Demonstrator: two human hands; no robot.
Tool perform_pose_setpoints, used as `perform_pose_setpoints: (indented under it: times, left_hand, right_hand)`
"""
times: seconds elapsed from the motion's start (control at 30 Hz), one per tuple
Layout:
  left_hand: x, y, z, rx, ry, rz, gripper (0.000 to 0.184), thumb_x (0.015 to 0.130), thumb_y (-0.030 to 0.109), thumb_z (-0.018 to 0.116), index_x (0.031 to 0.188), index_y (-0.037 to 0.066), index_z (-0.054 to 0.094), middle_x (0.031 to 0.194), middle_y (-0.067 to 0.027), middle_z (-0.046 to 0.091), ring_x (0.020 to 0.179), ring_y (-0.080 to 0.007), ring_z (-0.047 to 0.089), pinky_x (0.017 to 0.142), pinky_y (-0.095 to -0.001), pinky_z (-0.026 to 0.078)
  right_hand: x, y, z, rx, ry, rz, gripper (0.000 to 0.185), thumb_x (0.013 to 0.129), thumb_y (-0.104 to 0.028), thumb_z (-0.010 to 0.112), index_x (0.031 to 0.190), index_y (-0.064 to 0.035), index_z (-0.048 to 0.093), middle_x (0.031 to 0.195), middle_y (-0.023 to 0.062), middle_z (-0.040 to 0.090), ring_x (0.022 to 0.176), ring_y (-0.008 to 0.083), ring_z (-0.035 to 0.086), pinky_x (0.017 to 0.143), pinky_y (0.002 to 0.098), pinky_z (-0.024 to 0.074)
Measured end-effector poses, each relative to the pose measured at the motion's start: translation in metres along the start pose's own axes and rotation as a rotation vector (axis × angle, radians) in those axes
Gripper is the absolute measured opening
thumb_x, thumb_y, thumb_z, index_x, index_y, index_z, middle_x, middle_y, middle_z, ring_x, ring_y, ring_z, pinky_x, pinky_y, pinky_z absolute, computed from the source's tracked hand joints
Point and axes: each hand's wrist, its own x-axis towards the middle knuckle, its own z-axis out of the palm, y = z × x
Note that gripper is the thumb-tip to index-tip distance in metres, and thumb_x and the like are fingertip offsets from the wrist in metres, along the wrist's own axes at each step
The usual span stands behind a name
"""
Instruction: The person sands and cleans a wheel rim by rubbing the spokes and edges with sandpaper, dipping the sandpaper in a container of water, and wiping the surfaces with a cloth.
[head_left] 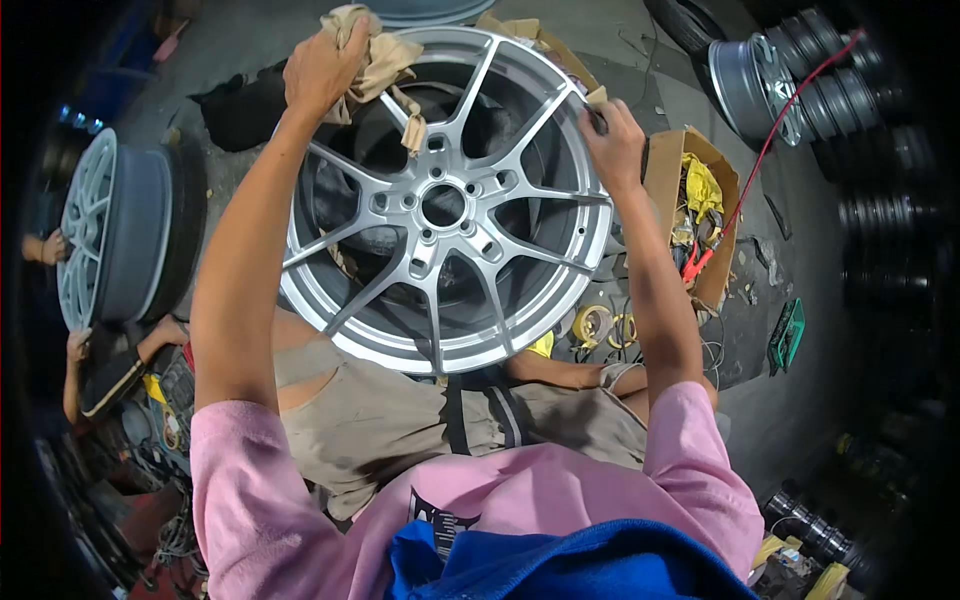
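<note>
A silver multi-spoke alloy wheel rim (485, 240) lies face up in front of me, above my lap. My left hand (325, 72) is closed on a crumpled beige cloth (378, 62) at the rim's upper left edge. Part of the cloth hangs down over a spoke. On the upper right, my right hand (612, 145) has its fingers curled at the rim's outer edge. A small tan piece shows by its fingertips; I cannot tell whether it is held.
A cardboard box (660, 175) with a yellow wrapper stands at right, a red hose (775, 140) running past it. Tape rolls (593, 325) lie near my knee. At left another person's hands hold a second wheel (125, 230). More rims (745, 90) are stacked at right.
</note>
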Motion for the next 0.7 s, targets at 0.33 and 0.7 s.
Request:
perform_pose_setpoints:
  times: [0.33,0.7]
  left_hand:
    - [-0.017,0.030,-0.001,0.097,0.062,0.288,0.044,0.088,0.031,0.076,0.114,-0.005,0.072,0.129,-0.0251,0.057,0.121,-0.0432,0.058,0.103,-0.0493,0.049]
    - [-0.173,0.228,0.147,0.174,0.112,0.711,0.065,0.078,0.007,0.064,0.140,-0.010,0.054,0.150,-0.0342,0.046,0.142,-0.0501,0.042,0.118,-0.0616,0.033]
  right_hand:
    - [-0.041,0.042,-0.191,0.057,0.070,0.414,0.022,0.092,-0.021,0.081,0.106,-0.0041,0.081,0.083,0.0084,0.072,0.074,0.0145,0.066,0.067,0.0308,0.0503]
    - [-0.096,-0.010,-0.220,0.304,0.003,0.663,0.027,0.093,-0.024,0.080,0.107,-0.0008,0.076,0.087,0.0065,0.076,0.079,0.0107,0.066,0.072,0.0280,0.0521]
